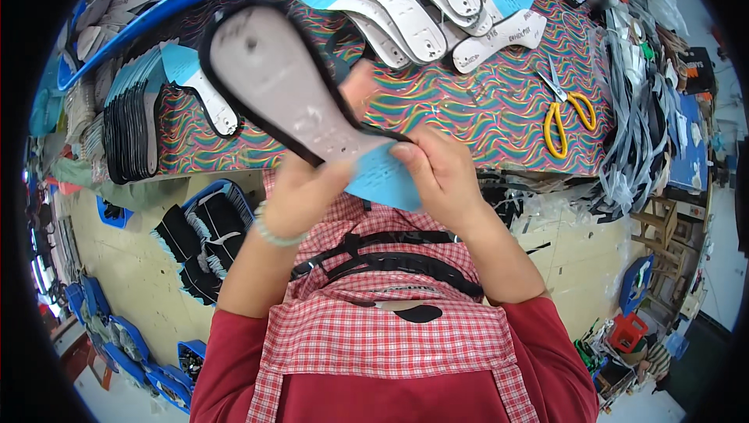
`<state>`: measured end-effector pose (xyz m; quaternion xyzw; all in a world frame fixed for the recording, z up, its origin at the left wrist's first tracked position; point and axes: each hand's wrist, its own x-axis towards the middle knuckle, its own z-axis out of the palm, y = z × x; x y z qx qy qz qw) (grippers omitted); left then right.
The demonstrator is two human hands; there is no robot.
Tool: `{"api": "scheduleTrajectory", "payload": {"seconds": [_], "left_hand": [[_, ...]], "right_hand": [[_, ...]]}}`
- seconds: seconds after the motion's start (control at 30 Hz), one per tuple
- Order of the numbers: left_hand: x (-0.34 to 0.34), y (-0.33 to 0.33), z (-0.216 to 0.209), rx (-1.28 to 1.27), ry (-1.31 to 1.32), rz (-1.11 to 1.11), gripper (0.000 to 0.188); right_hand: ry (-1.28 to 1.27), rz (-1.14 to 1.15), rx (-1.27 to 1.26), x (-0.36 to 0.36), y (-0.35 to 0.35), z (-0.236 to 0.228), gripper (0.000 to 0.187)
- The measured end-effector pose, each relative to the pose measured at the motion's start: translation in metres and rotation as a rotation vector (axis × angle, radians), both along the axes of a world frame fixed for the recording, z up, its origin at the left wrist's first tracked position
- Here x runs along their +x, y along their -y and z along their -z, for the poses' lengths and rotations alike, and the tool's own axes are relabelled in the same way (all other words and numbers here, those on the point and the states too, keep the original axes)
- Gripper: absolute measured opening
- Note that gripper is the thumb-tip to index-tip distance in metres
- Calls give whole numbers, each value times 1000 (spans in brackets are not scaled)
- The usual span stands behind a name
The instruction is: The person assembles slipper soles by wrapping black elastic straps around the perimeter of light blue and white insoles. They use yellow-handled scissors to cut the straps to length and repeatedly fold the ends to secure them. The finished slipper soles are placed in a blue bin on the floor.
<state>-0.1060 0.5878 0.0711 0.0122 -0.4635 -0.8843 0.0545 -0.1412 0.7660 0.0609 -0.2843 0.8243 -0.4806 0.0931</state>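
Left hand and right hand, both clamped on one black-edged insole; one pair of yellow-handled scissors on patterned tablecloth.

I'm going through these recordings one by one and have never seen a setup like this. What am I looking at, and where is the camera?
There is no robot here: these are a person's own bare hands. The single picture comes from the left of two wide fisheye cameras worn on the head, looking down, so straight edges bend near the rim.

The left hand and right hand hold a long pale insole-shaped piece with black edging and a blue perforated end. Beyond them is a table covered in multicoloured wavy-patterned cloth. On it lie yellow-handled metal scissors, a loose pile of white-and-blue insole-shaped pieces and, at left, a row of black-edged ones.
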Motion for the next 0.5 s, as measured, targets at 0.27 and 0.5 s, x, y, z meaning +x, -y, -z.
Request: {"api": "scheduleTrajectory", "payload": {"seconds": [0.27, 0.5], "left_hand": [[-2, 21, -45, -32, -148, -27, 64], [26, 65, -67, -311, -359, 396, 43]], "right_hand": [[866, -113, -342, 26, 18, 35, 25], [-26, -307, -69, 21, 32, 33, 25]]}}
